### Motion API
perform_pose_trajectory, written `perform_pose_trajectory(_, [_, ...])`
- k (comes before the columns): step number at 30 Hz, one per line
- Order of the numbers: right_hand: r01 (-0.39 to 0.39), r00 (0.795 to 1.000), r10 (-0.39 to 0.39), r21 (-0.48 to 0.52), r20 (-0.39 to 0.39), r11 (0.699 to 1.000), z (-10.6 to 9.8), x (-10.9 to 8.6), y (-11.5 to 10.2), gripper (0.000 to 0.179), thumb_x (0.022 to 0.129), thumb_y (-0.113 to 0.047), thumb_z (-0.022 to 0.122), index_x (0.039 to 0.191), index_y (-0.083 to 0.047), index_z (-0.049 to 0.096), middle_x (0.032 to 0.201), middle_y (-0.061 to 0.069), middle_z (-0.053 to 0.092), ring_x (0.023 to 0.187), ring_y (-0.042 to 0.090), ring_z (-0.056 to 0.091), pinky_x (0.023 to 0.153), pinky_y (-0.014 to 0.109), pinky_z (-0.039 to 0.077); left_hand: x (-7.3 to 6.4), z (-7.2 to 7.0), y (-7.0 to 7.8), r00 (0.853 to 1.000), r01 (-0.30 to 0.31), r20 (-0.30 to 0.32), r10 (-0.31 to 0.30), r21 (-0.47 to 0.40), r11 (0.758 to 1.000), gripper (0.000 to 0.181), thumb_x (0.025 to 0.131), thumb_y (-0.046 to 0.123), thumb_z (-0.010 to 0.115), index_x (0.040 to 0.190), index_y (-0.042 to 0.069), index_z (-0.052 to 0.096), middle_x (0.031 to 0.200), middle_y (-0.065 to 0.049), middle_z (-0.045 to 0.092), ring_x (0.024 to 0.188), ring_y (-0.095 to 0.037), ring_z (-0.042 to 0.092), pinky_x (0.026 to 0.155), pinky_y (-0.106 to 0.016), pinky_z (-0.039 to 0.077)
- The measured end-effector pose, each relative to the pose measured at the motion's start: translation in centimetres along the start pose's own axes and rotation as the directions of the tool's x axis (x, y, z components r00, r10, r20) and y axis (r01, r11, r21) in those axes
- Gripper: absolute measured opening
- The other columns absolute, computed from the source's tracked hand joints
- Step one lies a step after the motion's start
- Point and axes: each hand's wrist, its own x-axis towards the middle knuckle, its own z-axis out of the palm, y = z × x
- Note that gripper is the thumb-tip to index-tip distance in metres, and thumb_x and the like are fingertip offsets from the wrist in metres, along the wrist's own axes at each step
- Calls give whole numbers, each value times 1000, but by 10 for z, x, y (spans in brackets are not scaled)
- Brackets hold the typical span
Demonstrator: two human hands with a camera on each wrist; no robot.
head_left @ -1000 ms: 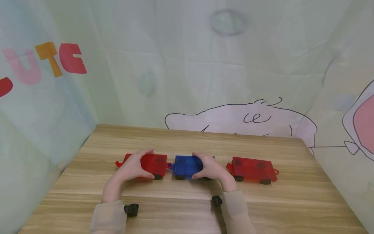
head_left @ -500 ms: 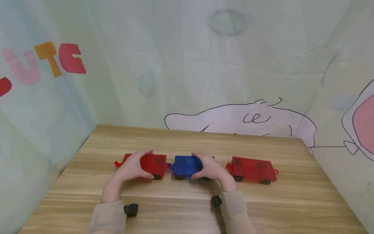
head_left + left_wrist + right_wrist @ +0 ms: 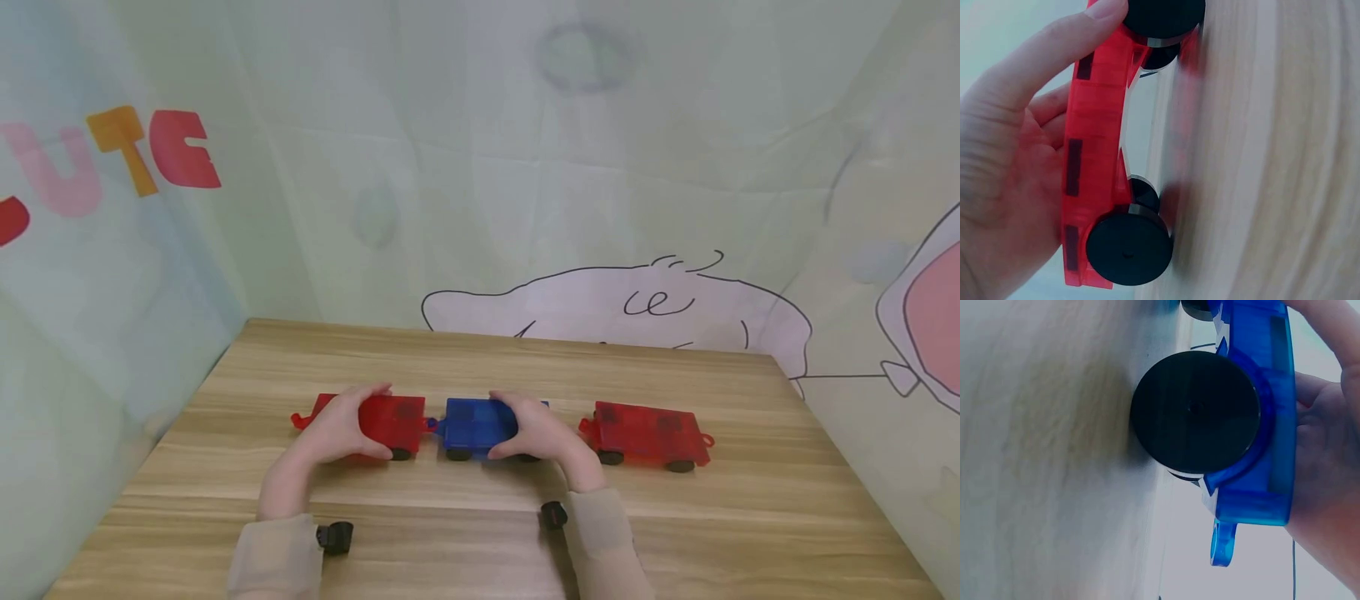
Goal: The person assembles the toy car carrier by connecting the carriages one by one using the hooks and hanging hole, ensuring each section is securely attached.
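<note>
My left hand (image 3: 341, 429) grips a translucent red toy car (image 3: 393, 423) across its width, with the thumb on the near side and fingers over the far side. A blue toy car (image 3: 471, 425) is held the same way by my right hand (image 3: 534, 429). Between the two cars, the red end loop and the blue hook meet and look joined. Black wheels (image 3: 1129, 249) of the red car are at the wood surface in the left wrist view. In the right wrist view, a large black wheel (image 3: 1196, 412) and a small blue loop (image 3: 1222, 544) show.
Another red toy car (image 3: 647, 433) stands to the right of my right hand, apart from the blue one, with a hook at its left end and a ring at its right. The wooden table (image 3: 450, 533) ends at a printed cloth backdrop (image 3: 480, 167).
Both hands, with the red and blue cars, have slid very slightly left. The grips look the same, and the separate red car stays where it was.
</note>
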Motion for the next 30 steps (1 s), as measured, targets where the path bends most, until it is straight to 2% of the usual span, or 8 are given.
perform_pose_trajectory(11, [-3, 1000, 3, 17, 1, 1000, -2, -2, -1, 89, 74, -25, 85, 147, -1, 40, 149, 17, 44, 134, 35, 44, 111, 53, 38, -2, -3, 6, 1000, -2, 25, 2, -11, 1000, 100, 64, 27, 91, 146, 3, 39, 143, -19, 47, 127, -39, 44, 99, -59, 46])
perform_pose_trajectory(17, [-12, 1000, 13, 71, -4, 997, -10, -8, 0, 90, 75, -25, 84, 148, -2, 37, 151, 14, 42, 136, 34, 42, 111, 55, 37, -1, -5, 15, 998, -56, 28, 56, 7, 998, 100, 66, 32, 90, 146, 1, 39, 146, -21, 45, 133, -43, 39, 104, -62, 40])
perform_pose_trajectory(21, [-10, 1000, 12, 56, -27, 998, -17, -15, 3, 89, 75, -25, 83, 148, -1, 38, 151, 14, 43, 139, 33, 40, 113, 54, 36, 0, -5, 26, 998, -50, 37, 50, 14, 999, 99, 68, 34, 88, 147, 3, 38, 147, -19, 45, 135, -43, 38, 103, -63, 40])
perform_pose_trajectory(24, [-7, 999, 9, 41, -51, 999, -22, -21, 6, 88, 76, -25, 83, 148, -1, 38, 151, 14, 44, 140, 33, 39, 113, 54, 34, -1, -5, 34, 999, -39, 20, 39, 25, 999, 95, 71, 34, 86, 148, 5, 39, 149, -18, 44, 136, -44, 37, 104, -66, 38])
perform_pose_trajectory(30, [-30, 994, 35, 55, -99, 998, -34, -34, 11, 87, 76, -23, 83, 148, -5, 39, 152, 13, 43, 142, 33, 38, 113, 55, 33, -1, -4, 50, 996, -63, -64, 66, 47, 997, 84, 78, 35, 82, 146, 6, 42, 146, -18, 47, 136, -44, 38, 105, -65, 38])
